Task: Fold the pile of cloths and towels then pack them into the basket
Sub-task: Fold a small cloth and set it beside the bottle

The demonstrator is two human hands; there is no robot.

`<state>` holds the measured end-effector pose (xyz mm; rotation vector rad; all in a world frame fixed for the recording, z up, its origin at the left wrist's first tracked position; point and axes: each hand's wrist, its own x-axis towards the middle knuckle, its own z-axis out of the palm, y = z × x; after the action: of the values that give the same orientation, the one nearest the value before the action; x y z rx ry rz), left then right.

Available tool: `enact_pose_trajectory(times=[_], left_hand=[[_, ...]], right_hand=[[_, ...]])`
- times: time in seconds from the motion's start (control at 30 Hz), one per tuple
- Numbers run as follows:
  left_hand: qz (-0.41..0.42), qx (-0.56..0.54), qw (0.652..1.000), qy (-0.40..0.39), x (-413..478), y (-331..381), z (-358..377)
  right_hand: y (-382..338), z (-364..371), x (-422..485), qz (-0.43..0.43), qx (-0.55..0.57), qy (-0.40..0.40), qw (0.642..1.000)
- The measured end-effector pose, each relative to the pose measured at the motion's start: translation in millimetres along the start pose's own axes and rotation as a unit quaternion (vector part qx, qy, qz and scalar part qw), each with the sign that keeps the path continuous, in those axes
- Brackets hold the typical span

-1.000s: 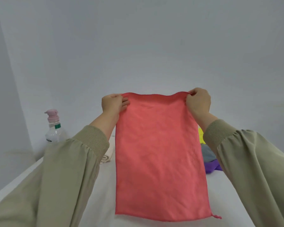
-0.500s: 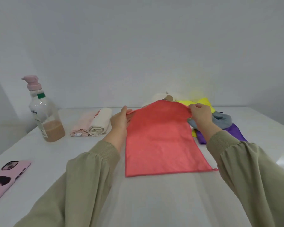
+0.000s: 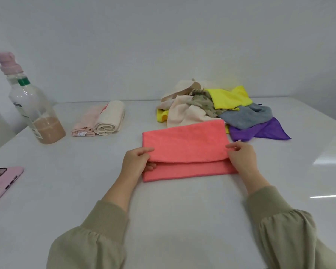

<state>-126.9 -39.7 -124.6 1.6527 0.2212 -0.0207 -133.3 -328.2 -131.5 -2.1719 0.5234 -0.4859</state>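
Mid-frame, a coral microfibre cloth lies folded — a soft, napped rectangle. The left hand and right hand each pinch the corners of its upper flap.

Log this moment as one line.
phase: folding | coral cloth: folded over | left hand: pinches upper layer | right hand: pinches upper layer | pile: unfolded

I could read nothing, since the label on the pump bottle and the red marking on the rolled cream towel, perhaps lettering, were too blurred.
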Motion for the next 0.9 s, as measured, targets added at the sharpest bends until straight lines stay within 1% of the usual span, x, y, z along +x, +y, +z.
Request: enact_pose_trajectory(times=[0.07, 0.17, 0.2, 0.23, 0.27, 0.33, 0.37, 0.4, 0.43, 0.53, 0.67, 0.73, 0.83, 0.9], left_hand=[[0.007, -0.002, 1.000, -0.009, -3, 4, 0], [0.017, -0.011, 0.999, -0.025, -11, 13, -2], [0.017, -0.002, 0.999, -0.037, -13, 16, -5], [0.013, 0.021, 0.998, -0.056, -16, 18, -8], [0.005, 0.059, 0.995, -0.085, -18, 19, -11], [-0.007, 0.164, 0.976, -0.145, -21, 18, -15], [-0.007, 0.203, 0.966, -0.159, -22, 17, -15], [-0.005, 0.225, 0.961, -0.158, -21, 16, -15], [0.000, 0.237, 0.960, -0.148, -21, 16, -15], [0.020, 0.276, 0.954, -0.116, -19, 15, -15], [0.037, 0.328, 0.937, -0.116, -19, 15, -17], [0.062, 0.363, 0.922, -0.120, -20, 17, -18], [0.106, 0.427, 0.892, -0.107, -23, 18, -19], [0.115, 0.438, 0.885, -0.110, -24, 18, -18]], right_hand=[[-2, -5, -1, -0.009, 0.007, 0.010, 1.000], [-9, -15, -1, -0.018, 0.071, 0.075, 0.994], [-9, -19, -2, -0.030, 0.056, 0.095, 0.993], [-7, -22, -3, -0.044, 0.013, 0.103, 0.994], [-5, -24, -3, -0.053, -0.048, 0.088, 0.994], [0, -24, -5, -0.046, -0.173, 0.004, 0.984], [2, -23, -6, -0.040, -0.213, -0.038, 0.976], [4, -21, -8, -0.035, -0.235, -0.064, 0.969], [4, -21, -9, -0.032, -0.245, -0.073, 0.966], [1, -21, -11, -0.037, -0.251, -0.060, 0.965], [-5, -24, -16, -0.036, -0.259, -0.050, 0.964], [-5, -24, -17, -0.040, -0.271, -0.069, 0.959], [0, -21, -18, -0.044, -0.288, -0.123, 0.949], [2, -21, -17, -0.053, -0.287, -0.139, 0.946]])
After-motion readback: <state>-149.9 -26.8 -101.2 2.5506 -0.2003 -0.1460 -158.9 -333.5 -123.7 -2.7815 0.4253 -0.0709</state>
